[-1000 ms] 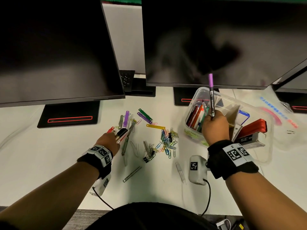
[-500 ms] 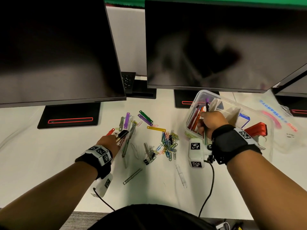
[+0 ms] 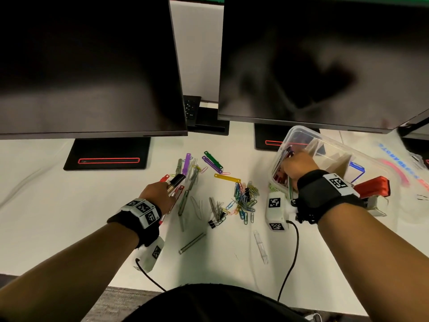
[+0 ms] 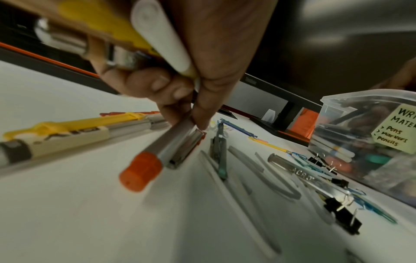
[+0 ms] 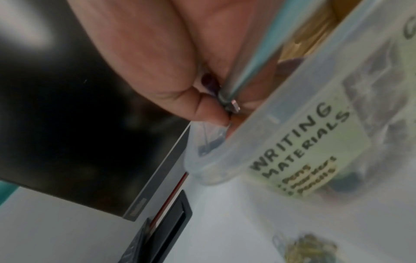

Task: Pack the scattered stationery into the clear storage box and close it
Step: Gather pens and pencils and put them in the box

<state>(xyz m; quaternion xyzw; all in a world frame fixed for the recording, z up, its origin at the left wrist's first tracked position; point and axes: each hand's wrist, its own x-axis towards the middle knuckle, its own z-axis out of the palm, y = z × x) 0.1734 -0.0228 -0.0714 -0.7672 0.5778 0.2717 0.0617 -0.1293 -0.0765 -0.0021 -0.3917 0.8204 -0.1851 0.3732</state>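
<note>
Currently the right hand (image 3: 298,167) grips a slim teal pen (image 5: 258,58), lowering it into the clear plastic storage box (image 3: 325,145); the left hand (image 3: 157,194) pinches an orange-capped silver pen (image 4: 157,156) off the desk, probably boxed next.

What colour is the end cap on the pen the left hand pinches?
Orange, clearest in the left wrist view.

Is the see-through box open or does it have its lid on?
Open. The clear plastic storage box has no lid on top, and the right hand reaches down inside among the pens.
</note>
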